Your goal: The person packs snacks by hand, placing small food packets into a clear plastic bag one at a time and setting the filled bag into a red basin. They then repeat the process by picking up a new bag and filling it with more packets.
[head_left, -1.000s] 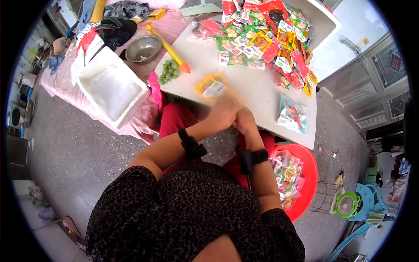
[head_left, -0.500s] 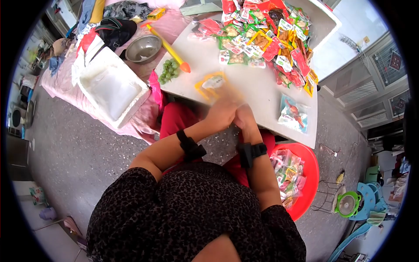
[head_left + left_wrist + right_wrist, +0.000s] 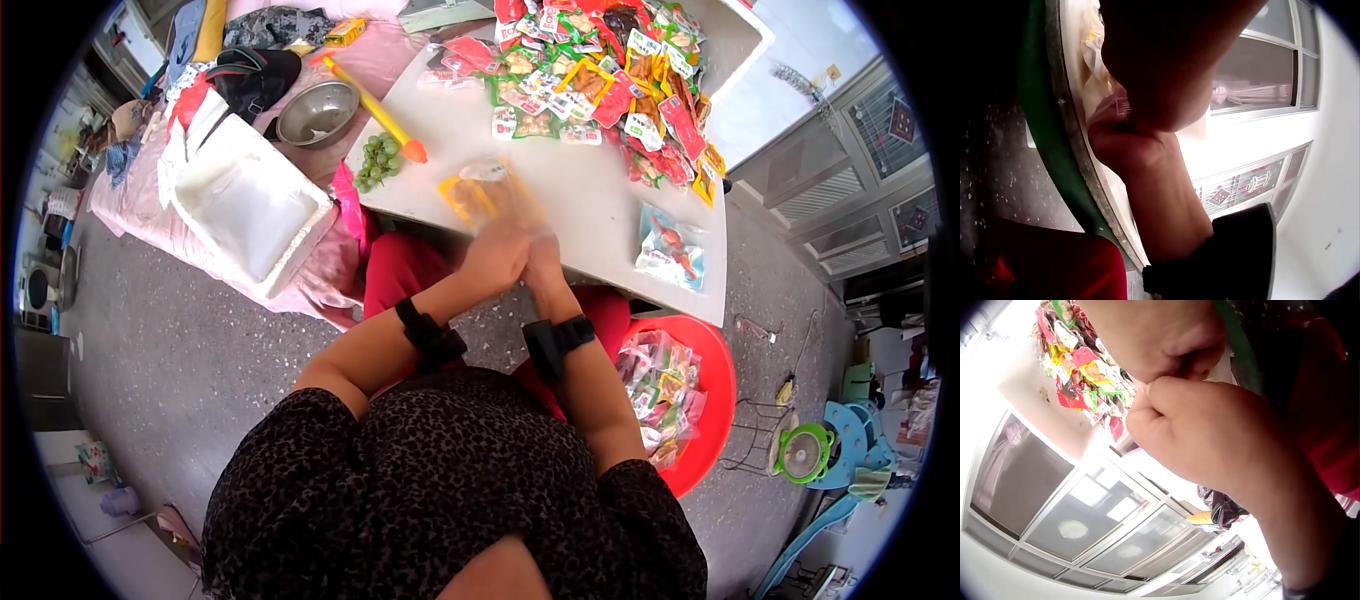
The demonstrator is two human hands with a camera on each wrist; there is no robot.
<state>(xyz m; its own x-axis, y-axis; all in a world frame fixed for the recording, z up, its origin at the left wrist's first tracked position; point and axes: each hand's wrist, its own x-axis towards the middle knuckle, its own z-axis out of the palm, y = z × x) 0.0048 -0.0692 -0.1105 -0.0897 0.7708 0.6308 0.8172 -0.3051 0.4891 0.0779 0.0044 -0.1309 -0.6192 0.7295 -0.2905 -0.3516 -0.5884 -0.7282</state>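
Note:
A yellow-edged clear packet (image 3: pixel 480 192), blurred, extends from the hands over the near part of the white table (image 3: pixel 590 220). The left hand (image 3: pixel 497 256) and right hand (image 3: pixel 543 262) meet at its near end, fingers curled and pinching it. In the left wrist view, the left hand (image 3: pixel 1160 69) is dark and close, against the right hand (image 3: pixel 1132 147); a clear piece of film shows beside them. The right wrist view shows the right hand (image 3: pixel 1160 331) touching the left hand (image 3: pixel 1204 419); their fingertips are mostly hidden.
Many colourful packets (image 3: pixel 600 85) are heaped at the table's back. Grapes (image 3: pixel 377 162), a yellow stick (image 3: pixel 375 110) and a blue-white packet (image 3: pixel 670 250) lie on it. A red basin (image 3: pixel 715 400) of packets stands right; a white foam box (image 3: pixel 250 205) and metal bowl (image 3: pixel 318 113) sit left.
Both hands have shifted slightly left, still together at the yellow-edged packet. The packet's far end has turned a little, and the head view has shifted slightly.

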